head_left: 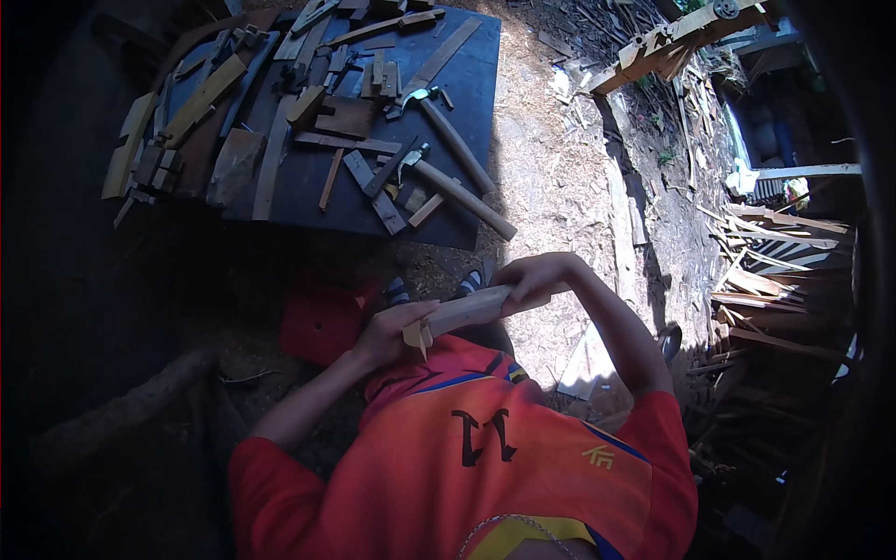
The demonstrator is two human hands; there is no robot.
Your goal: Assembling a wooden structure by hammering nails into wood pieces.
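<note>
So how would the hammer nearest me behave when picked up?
The hammer would probably feel head-heavy, given its metallic head and wooden handle. That thick handle looks stiff. A nudge might swing it, since its end overhangs the table.

dark printed number (pixel 482 437) on orange-red jersey (pixel 392 485), small yellow lettered emblem (pixel 598 456) near it

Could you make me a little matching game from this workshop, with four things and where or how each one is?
Things:
1. Pale wooden piece
2. Hammers
3. Tabletop
4. Shirt

Places, colours or states:
A. Dark, strewn with wood pieces
B. Orange and red, worn
C. Held in the left hand and right hand
D. Lying with metal heads toward the left

Pairs: 1-C, 2-D, 3-A, 4-B
</note>
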